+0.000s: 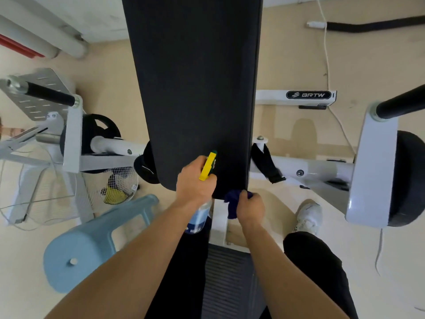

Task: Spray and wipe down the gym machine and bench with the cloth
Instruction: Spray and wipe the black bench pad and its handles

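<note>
A long black bench pad (195, 88) runs up the middle of the view. My left hand (194, 180) grips a clear spray bottle (199, 218) with a yellow and green trigger head (208, 165), its nozzle over the pad's near end. My right hand (250, 209) holds a bunched dark blue cloth (233, 200) against the pad's near right corner. The white machine frame (305, 168) spreads out to both sides under the pad.
A light blue plastic stool (92, 245) lies on its side at the lower left. A wire fan guard (122, 185) sits behind it. A white cable (327, 65) trails over the beige floor at right. My white shoe (308, 215) stands beside the frame.
</note>
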### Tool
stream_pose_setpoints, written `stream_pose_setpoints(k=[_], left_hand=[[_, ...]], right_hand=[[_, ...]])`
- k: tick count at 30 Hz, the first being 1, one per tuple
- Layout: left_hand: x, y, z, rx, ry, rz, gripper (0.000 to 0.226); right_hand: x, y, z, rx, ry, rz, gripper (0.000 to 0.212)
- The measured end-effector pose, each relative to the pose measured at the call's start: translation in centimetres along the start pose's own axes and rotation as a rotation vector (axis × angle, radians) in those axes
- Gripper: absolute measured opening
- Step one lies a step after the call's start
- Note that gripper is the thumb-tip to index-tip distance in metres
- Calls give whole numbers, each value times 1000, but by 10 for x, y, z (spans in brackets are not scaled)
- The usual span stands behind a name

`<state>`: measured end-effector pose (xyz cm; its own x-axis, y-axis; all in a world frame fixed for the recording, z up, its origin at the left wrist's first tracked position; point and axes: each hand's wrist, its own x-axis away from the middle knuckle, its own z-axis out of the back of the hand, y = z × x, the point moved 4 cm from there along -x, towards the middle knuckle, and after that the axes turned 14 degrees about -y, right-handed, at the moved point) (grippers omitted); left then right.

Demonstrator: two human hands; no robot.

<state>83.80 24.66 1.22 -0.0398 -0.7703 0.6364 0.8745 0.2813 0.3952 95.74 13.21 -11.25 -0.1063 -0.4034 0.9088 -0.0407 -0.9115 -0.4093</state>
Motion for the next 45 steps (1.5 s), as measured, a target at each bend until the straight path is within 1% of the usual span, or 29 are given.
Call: stream_pose_setpoints(k=[1,2,3,5,6,9,11,12,13,16,17,19,20,22,24,26,29,31,32,33,35,36,37,39,41,42,45], left_hand=[[-1,2,2,10,-7,-12,11],[-2,4,4,20,-14,-24,9],[-3,6,6,28,-17,-35,8],[-5,7,8,47,-20,-51,9],[-5,8,9,49,-29,-60,9],[-8,5,12,32,-50,-95,9],[-11,2,15,17,-42,-122,8],[-11,0,17,10,-41,-136,8],[-11,1,19,7,-44,-151,8],[-9,11,21,11,-59,-206,12],[-8,18,20,14,-77,-228,14],[-6,38,18,15,-132,-270,13],[-5,49,16,15,-161,-293,12],[-3,76,11,24,-214,-374,12],[-1,101,6,23,-263,-443,20],[0,130,-1,30,-306,-503,22],[2,169,-9,25,-363,-620,22],[6,193,-15,4,-400,-696,19],[7,202,-17,-8,-412,-723,18],[9,209,-19,-20,-424,-746,17],[10,218,-24,-38,-432,-767,14],[9,221,-27,-48,-423,-764,13],[8,224,-29,-60,-405,-760,14],[5,226,-32,-70,-364,-753,16],[4,226,-35,-68,-355,-754,18],[4,225,-36,-66,-362,-758,18],[7,223,-35,-50,-378,-784,16]], right_hand=[[4,-10,9,-76,95,31,29],[9,-24,20,-159,183,87,31],[10,-35,25,-211,248,140,38],[7,-55,24,-199,275,182,54],[6,-60,16,-175,265,181,56],[10,-54,-6,-63,300,207,53],[13,-37,-18,49,284,185,51],[13,-33,-19,68,255,161,48],[12,-33,-17,92,212,134,45],[10,-47,0,288,33,18,35],[15,-55,10,276,-15,-26,31],[29,-71,32,153,-69,-55,22],[38,-80,44,56,-55,-22,21],[63,-97,71,-233,18,112,22],[90,-112,96,-496,60,270,16],[112,-120,130,-720,131,383,10],[131,-119,180,-999,239,499,20],[140,-111,207,-1132,317,542,34],[145,-108,218,-1179,347,553,33],[149,-104,227,-1205,381,564,26],[158,-97,239,-1161,431,615,13],[163,-96,241,-1107,454,640,13],[168,-95,243,-1045,485,646,19],[172,-92,244,-907,548,634,40],[175,-96,243,-752,589,663,59],[176,-100,242,-671,615,692,64],[173,-124,237,-505,664,786,62]])
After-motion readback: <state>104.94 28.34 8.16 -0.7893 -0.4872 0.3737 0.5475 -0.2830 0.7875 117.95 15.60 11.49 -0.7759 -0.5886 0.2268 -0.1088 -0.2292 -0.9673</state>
